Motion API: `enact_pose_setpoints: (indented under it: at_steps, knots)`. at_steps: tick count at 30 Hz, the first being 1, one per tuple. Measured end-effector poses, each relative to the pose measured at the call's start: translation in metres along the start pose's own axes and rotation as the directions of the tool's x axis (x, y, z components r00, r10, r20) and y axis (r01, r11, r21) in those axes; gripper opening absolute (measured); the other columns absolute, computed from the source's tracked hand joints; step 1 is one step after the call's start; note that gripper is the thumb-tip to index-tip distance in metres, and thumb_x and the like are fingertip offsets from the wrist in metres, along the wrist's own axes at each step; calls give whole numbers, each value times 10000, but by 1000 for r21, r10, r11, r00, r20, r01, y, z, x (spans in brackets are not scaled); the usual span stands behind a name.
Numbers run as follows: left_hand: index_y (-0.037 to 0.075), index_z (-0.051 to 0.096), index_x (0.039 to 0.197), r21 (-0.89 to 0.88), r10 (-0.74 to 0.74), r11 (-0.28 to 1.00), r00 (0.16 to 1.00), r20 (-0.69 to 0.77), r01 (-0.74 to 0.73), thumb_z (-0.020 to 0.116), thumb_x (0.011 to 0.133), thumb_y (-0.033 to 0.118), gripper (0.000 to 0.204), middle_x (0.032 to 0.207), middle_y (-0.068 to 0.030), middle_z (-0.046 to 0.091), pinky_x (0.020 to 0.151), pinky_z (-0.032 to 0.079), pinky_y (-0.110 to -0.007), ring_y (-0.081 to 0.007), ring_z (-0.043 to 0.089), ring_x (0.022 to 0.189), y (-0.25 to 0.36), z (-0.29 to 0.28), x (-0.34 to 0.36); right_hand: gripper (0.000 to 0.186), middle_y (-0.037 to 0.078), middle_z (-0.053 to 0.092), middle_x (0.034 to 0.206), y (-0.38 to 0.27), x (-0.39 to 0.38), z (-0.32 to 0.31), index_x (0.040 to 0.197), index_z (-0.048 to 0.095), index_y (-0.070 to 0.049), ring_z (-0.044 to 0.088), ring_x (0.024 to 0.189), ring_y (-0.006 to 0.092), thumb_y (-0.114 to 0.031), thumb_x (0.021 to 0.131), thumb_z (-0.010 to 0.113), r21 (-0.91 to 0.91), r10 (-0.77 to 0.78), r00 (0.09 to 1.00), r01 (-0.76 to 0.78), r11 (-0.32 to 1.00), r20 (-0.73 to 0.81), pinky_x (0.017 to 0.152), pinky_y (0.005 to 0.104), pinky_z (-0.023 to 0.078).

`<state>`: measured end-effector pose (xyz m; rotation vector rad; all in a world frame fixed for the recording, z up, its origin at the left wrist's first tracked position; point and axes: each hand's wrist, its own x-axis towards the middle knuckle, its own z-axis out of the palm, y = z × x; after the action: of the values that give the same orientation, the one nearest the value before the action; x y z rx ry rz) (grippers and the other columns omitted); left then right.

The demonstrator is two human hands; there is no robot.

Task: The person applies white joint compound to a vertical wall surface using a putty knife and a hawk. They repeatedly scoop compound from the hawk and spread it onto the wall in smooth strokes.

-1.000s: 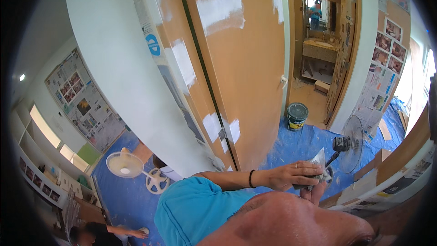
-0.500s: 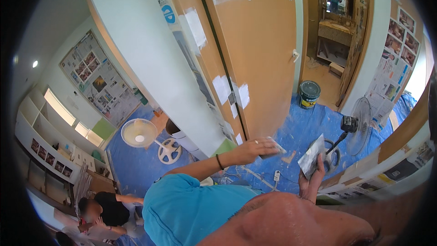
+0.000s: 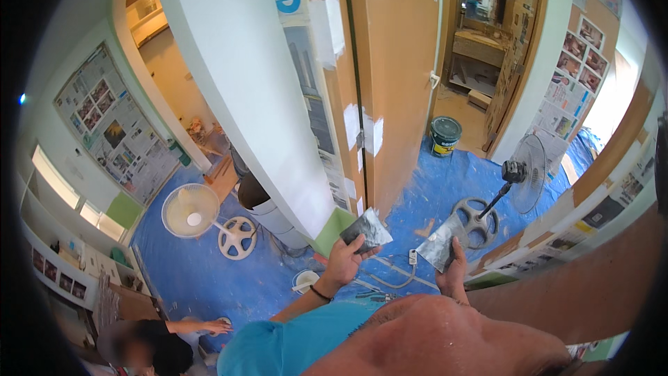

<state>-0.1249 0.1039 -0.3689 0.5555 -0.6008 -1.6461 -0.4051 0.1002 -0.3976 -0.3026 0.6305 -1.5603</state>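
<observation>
My left hand [image 3: 341, 262] grips a flat metal putty knife [image 3: 367, 231], its blade smeared with pale putty. My right hand [image 3: 454, 273] is closed on a second wide flat putty knife [image 3: 437, 244], which is grey and shiny. Both blades are held apart in front of my chest, above the floor sheet. Ahead stands a tan wooden door [image 3: 403, 76] with white putty patches [image 3: 374, 136] around its hinge and upper part. Neither blade touches the door.
Blue sheeting [image 3: 424, 188] covers the floor. A dark paint bucket [image 3: 445, 136] stands beyond the door. There is a black fan [image 3: 530, 174] at right, a white fan [image 3: 191, 210] at left, a white tub [image 3: 305, 280] and a power strip [image 3: 412, 257]. Another person [image 3: 156, 348] crouches lower left.
My view has turned, shifting the door and fans leftward. My left hand has moved left and turned, showing its blade's face. The right blade has also shifted left.
</observation>
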Motion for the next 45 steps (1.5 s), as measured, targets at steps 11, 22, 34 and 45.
enact_pose_setpoints:
  at_steps: [11, 22, 34, 45]
  knots:
    - [2, 617, 1381, 939, 403, 246, 906, 128, -242, 538, 1039, 98, 365, 1370, -192, 645, 1117, 405, -418, -307, 586, 1282, 90, -56, -111, 477, 91, 625, 1304, 97, -18, 137, 1410, 502, -96, 651, 1159, 252, -277, 1005, 676, -108, -275, 961, 274, 956, 7, 956, 451, 570]
    - [-31, 639, 1285, 578, 351, 763, 936, 6, -290, 624, 1028, 124, 301, 1127, -80, 700, 860, 482, -282, -144, 627, 956, 115, 24, -89, 343, 89, 645, 1230, 113, -29, 183, 1309, 553, -67, 647, 1110, 216, -265, 1038, 622, -40, -485, 870, 489, 871, 82, 925, 409, 560]
    - [-10, 654, 1189, 230, 339, 928, 923, -183, -295, 651, 1034, 161, 231, 1113, -39, 699, 875, 506, -284, -99, 628, 990, 19, 67, 58, 318, 27, 687, 1126, 7, 40, 131, 1306, 649, 20, 571, 1090, 85, -183, 1075, 569, -583, -250, 859, 492, 647, 447, 936, 279, 480]
    - [-49, 630, 1243, 313, 909, 355, 404, 106, -881, 663, 996, 70, 276, 1155, -91, 708, 941, 526, -337, -170, 674, 1055, 115, 203, 206, 310, -5, 650, 1045, -127, 146, 55, 1205, 645, 13, 550, 938, 92, -264, 1080, 580, -738, -431, 819, 549, 393, 380, 839, 261, 453]
